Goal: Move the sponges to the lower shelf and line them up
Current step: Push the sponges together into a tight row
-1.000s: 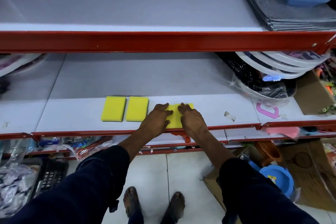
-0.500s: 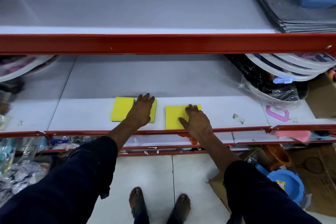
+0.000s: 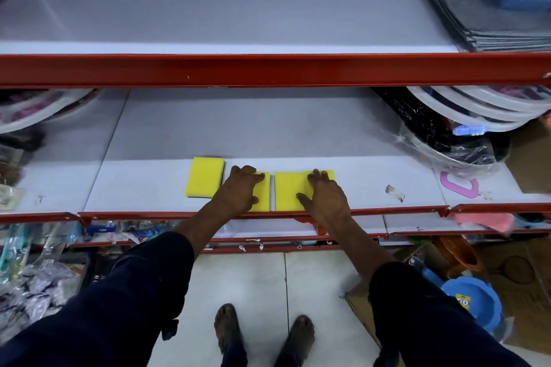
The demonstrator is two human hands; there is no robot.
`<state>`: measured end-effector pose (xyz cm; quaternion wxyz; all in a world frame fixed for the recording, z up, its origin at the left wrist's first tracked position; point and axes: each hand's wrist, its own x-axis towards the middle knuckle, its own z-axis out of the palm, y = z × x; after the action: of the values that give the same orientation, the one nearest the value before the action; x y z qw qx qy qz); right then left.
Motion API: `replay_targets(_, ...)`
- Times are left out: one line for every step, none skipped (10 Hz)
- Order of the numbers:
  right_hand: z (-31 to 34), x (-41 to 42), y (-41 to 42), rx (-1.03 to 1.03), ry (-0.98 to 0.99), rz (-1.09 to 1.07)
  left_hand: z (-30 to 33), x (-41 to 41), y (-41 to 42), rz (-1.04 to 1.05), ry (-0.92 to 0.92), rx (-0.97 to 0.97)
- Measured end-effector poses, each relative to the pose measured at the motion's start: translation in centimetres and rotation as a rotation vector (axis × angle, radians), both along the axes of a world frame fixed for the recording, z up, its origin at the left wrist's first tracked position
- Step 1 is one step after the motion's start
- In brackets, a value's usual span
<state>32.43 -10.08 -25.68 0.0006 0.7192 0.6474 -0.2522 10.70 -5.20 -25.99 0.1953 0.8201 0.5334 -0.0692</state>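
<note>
both hands flat on sponges at the front of the lower shelf

the left hand (image 3: 238, 189) lies open, palm down on the middle sponge (image 3: 262, 194); the right hand (image 3: 323, 195) presses open on the right sponge (image 3: 287, 192), neither gripping. the left sponge (image 3: 205, 176) sits further back, out of line on the lower shelf (image 3: 372, 188). they look light, soft and squashy, best slid flat or pinched by the long edges. hands hide much of two sponges; a dark underside barely shows

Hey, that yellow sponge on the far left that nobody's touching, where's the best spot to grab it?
Pinch the left sponge across its two long side edges, coming from above and the front. It lies flat on the shelf, so only its sides offer purchase; the left hand crowds its right edge.
</note>
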Motion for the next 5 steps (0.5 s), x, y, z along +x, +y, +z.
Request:
replay_targets(0.0, 0.0, 0.0, 0.007, 0.008, -0.008, 0.0, 0.4, 0.0, 0.013, -0.014, -0.001)
replay_targets(-0.1, -0.1, -0.1, 0.005, 0.004, -0.011, 0.2, 1.3, 0.0, 0.007, -0.017, 0.011)
replay_targets(-0.1, -0.1, 0.0, -0.002, -0.006, -0.006, 0.0, 1.9, 0.0, 0.027, -0.021, 0.010)
replay_targets(-0.1, -0.2, 0.0, -0.005, -0.010, -0.001, 0.0, 2.1, -0.1, 0.056, -0.018, 0.007)
replay_targets(-0.1, -0.2, 0.0, -0.007, -0.015, -0.002, 0.1, 2.1, -0.4, 0.078, -0.036, -0.003)
